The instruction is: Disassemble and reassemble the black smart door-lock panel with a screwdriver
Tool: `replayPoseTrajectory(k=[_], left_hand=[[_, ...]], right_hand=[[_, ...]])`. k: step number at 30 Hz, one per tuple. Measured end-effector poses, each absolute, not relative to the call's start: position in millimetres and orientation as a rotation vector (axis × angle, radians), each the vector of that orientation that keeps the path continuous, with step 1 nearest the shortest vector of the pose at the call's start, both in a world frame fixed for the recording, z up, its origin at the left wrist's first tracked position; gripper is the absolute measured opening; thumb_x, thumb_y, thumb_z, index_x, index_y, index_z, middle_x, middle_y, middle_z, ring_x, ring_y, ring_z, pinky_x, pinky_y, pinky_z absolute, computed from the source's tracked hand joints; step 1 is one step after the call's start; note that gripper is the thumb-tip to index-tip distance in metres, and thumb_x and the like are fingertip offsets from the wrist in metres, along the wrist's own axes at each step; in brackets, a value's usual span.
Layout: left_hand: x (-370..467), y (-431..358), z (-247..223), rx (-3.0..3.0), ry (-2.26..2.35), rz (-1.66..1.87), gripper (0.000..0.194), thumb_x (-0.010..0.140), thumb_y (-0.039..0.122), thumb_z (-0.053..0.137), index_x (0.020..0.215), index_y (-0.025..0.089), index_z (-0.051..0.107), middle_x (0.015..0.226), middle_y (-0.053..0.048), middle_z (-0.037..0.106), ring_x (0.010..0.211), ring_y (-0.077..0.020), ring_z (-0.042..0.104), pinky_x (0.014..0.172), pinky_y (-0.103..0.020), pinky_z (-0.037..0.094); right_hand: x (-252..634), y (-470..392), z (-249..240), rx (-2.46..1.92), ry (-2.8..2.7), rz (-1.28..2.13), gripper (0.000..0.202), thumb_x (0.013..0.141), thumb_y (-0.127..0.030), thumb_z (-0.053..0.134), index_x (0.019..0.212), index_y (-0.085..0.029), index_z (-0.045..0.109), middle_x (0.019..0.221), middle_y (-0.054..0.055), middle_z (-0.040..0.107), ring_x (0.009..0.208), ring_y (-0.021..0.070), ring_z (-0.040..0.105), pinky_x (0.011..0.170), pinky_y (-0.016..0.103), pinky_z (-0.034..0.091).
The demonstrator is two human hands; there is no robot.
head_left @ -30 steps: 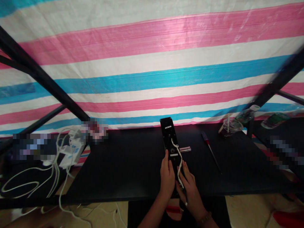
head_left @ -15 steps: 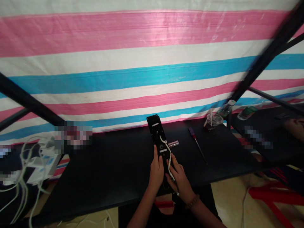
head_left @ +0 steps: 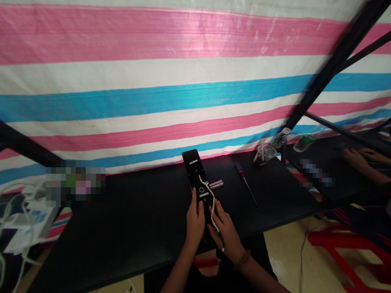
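A long black panel leans away from me over the black table, its back side up, showing small white labels and a round fitting. From its upper part a white cable runs down the face towards my right wrist. My left hand grips the panel's left edge, thumb on the face. On the other edge, my right hand is closed around the lower part, its fingers beside the cable. The panel's lower end is partly hidden between my hands. Just right of the panel lies a small clear-and-pink packet.
A screwdriver lies on the black table to the right. Behind it stand a plastic cup and a clear bottle. White cables clutter the left. Another person's hands rest at the neighbouring table; a red stool stands below.
The view has swung slightly right, so most things sit further left. Both hands keep hold of the panel, little changed. More of the other person's hands now shows at the right.
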State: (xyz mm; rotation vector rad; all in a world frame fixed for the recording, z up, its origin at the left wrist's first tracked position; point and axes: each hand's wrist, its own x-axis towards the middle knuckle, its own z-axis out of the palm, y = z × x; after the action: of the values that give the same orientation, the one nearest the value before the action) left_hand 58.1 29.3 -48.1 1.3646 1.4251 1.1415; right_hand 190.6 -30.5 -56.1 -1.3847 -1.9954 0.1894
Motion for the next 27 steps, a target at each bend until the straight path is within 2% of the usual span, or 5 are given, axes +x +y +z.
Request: replayPoseTrajectory(k=[8,12,15,22,27], left_hand=[[63,29,-43,1.303,1.462,1.136,0.059,0.103,0.039,0.036,0.159,0.025,0.027,0.161,-0.005,0.041,0.146,-0.0209,0.042,0.119,-0.037,0.034],[64,26,-41,1.222,1.566,1.080,0.063,0.103,0.044,0.035,0.161,0.024,0.018,0.132,-0.011,0.069,0.108,-0.0246,0.073,0.092,-0.039,0.055],[66,24,-39,1.211,1.570,1.117,0.066,0.101,0.049,0.039,0.160,0.024,0.023,0.113,-0.009,0.077,0.086,-0.0248,0.076,0.077,-0.037,0.058],[64,25,-41,1.180,1.573,1.252,0.057,0.101,0.045,0.041,0.154,0.023,0.040,0.149,-0.009,0.056,0.134,-0.0248,0.056,0.109,-0.037,0.045],[52,63,-44,1.096,1.509,1.295,0.062,0.096,0.045,0.054,0.152,0.021,0.042,0.131,-0.012,0.067,0.114,-0.0229,0.067,0.101,-0.036,0.051]], right_hand=[[197,-42,-58,-1.306,-2.012,0.169,0.057,0.091,-0.021,0.061,0.147,-0.017,0.049,0.161,0.021,0.034,0.151,0.0361,0.030,0.107,0.054,0.048],[205,-52,-64,-1.256,-1.935,0.161,0.033,0.092,-0.016,0.061,0.123,-0.024,0.066,0.136,0.014,0.059,0.132,0.0300,0.052,0.101,0.051,0.053],[203,-51,-65,-1.272,-1.862,0.185,0.017,0.093,-0.020,0.063,0.107,-0.025,0.071,0.110,0.011,0.064,0.110,0.0271,0.060,0.091,0.047,0.057],[184,-49,-64,-1.311,-1.758,0.201,0.008,0.096,-0.022,0.061,0.096,-0.023,0.069,0.077,0.003,0.061,0.081,0.0221,0.058,0.073,0.039,0.052],[183,-55,-65,-1.324,-1.750,0.204,0.015,0.093,-0.018,0.063,0.106,-0.025,0.069,0.088,0.005,0.065,0.090,0.0238,0.059,0.079,0.041,0.051]])
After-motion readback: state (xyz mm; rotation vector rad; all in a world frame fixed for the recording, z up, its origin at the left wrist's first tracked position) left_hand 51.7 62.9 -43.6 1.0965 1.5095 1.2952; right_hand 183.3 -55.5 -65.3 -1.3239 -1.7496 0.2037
